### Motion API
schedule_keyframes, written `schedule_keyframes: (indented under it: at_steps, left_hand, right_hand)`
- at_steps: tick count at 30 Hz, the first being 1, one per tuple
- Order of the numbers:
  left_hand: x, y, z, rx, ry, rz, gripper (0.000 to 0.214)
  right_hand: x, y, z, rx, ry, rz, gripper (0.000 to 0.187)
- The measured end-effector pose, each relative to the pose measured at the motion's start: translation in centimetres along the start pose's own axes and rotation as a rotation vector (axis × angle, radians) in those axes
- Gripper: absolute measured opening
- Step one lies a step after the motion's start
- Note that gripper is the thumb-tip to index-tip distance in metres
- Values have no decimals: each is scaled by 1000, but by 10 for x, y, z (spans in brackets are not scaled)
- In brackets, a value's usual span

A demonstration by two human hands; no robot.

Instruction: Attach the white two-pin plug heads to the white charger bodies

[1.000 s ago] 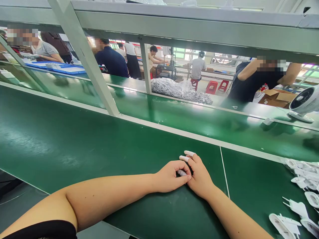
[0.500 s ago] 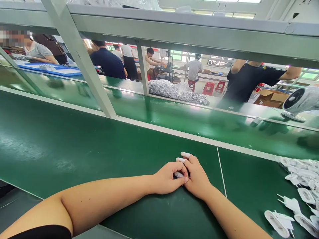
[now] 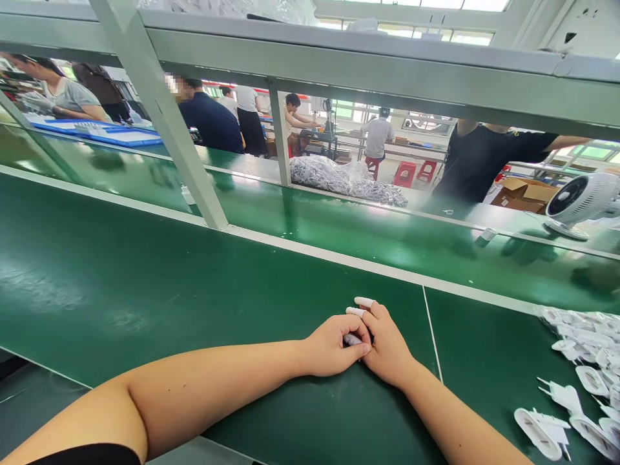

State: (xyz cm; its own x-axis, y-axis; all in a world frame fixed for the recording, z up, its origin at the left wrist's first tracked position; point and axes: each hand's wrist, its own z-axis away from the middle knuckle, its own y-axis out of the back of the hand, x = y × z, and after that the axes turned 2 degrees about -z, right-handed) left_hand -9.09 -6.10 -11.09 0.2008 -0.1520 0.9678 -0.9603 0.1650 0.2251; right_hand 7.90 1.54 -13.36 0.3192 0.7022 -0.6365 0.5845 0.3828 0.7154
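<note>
Left hand (image 3: 327, 349) curled, touching half-bent right hand (image 3: 388, 349) (cannot tell whether either holds anything). White plugs (image 3: 566, 396) right of both, piled on green table (image 3: 217, 278); judged risk: sideways sweep scattering loose ones.

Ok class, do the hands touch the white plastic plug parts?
No: the left hand and right hand meet left of the white line across the green tabletop, while the plug parts lie right of that line.

On our table (image 3: 194, 278), our left hand (image 3: 334, 345) touches our right hand (image 3: 390, 345). Plugs (image 3: 566, 399) lie right of them, a fan (image 3: 584, 197) farther behind.
</note>
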Motion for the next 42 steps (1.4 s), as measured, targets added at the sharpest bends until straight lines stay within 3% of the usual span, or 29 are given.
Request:
schedule_keyframes:
  at_steps: [8,12,16,20,23,26,30,32,34,37,42]
  left_hand:
    - [-2,-2,-5,65,40,85,10]
    - [-2,-3,-10,144,52,206,34]
    - [1,-2,-8,195,85,295,58]
    - [6,4,-7,215,143,308,65]
    - [9,9,-10,214,174,307,67]
    - [16,9,-7,208,200,263,71]
    - [25,8,-3,215,252,215,71]
    - [26,8,-4,235,300,193,73]
    - [24,9,-6,251,342,152,76]
    - [18,14,-8,239,381,95,70]
    - [11,19,-10,232,328,-44,55]
  right_hand:
    - [5,-2,1,57,-2,33,41]
    - [0,-4,-4,73,23,116,33]
    - [-17,-5,-3,32,31,214,38]
    - [-25,13,17,-9,0,266,53]
    - [-30,40,54,24,28,365,62]
    - [-35,67,104,163,-146,524,64]
    - [-24,86,160,455,-704,685,80]
    - [-12,92,175,511,-989,664,87]
    - [1,100,179,506,-1178,626,90]
    - [17,115,175,477,-1260,590,92]
    - [29,129,163,412,-1134,511,84]
